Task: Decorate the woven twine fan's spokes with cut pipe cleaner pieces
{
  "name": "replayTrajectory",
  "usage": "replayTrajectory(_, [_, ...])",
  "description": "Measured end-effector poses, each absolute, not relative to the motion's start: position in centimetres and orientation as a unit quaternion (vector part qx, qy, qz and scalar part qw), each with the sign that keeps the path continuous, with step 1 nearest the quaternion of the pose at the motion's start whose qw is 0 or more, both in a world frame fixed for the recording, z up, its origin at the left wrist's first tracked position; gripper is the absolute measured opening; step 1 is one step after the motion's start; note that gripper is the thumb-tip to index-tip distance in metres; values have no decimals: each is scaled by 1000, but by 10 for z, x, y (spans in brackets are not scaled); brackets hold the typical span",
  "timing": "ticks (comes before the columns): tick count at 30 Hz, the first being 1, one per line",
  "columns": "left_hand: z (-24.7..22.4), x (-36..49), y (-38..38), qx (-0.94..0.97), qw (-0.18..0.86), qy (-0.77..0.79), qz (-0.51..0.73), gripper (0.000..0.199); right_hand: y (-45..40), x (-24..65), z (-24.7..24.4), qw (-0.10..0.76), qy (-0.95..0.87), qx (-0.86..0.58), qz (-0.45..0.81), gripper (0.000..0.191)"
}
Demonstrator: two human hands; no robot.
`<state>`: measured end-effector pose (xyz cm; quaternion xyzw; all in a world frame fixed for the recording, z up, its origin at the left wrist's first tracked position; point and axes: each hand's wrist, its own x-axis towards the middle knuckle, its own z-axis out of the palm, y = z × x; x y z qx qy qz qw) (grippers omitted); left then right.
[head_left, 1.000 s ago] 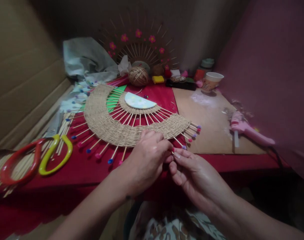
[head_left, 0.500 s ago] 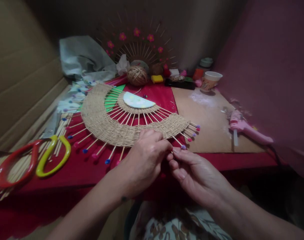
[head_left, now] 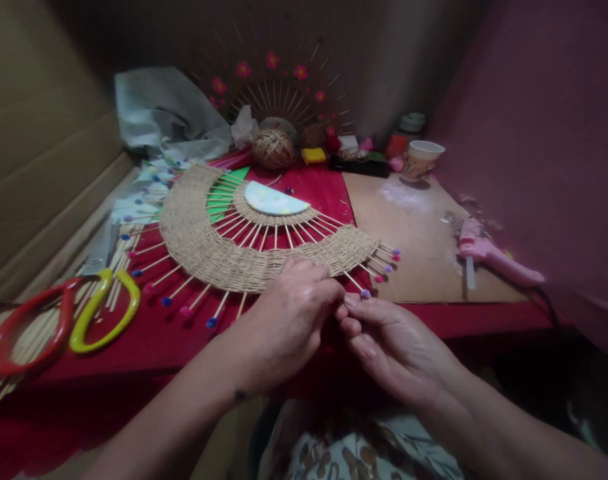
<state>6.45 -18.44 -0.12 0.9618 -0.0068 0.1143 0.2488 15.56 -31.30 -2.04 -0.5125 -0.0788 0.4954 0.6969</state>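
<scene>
A half-round woven fan lies on the red cloth, its thin sticks fanning outward and tipped with blue, pink and purple pompoms. A pale patterned half-disc covers its centre. My left hand is closed over the fan's lower edge, hiding several stick ends. Close against it, my right hand pinches thumb and fingertips together, palm turned up. The fingertips of both hands meet just below the weave. Whatever is between them is too small and covered to make out. A purple pompom shows just above my right thumb.
Scissors with red and yellow handles lie left, over loose sticks. A twine ball, yellow packet and paper cup stand behind. A pink glue gun rests right, by the cardboard sheet.
The hands stay together at the fan's lower edge, with only slight finger movement. The whole view has shifted a little; the fan and other objects keep their places.
</scene>
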Motion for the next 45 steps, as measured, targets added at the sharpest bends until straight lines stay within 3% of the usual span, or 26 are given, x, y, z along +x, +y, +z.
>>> replayTrajectory(16, [3,64,-183,962,257,-4,98,20,-310,157,-18,695,55,-453,556,10])
replayTrajectory(26, [10,71,-179,971,227,-27,71,13,-310,154,-9,689,108,-439,566,25])
replayTrajectory(33, [7,71,-180,971,212,-46,97,17,-310,157,-13,704,91,-425,561,20])
replayTrajectory(45, [6,66,-189,977,93,-82,173,25,-308,157,-19,711,68,-392,580,19])
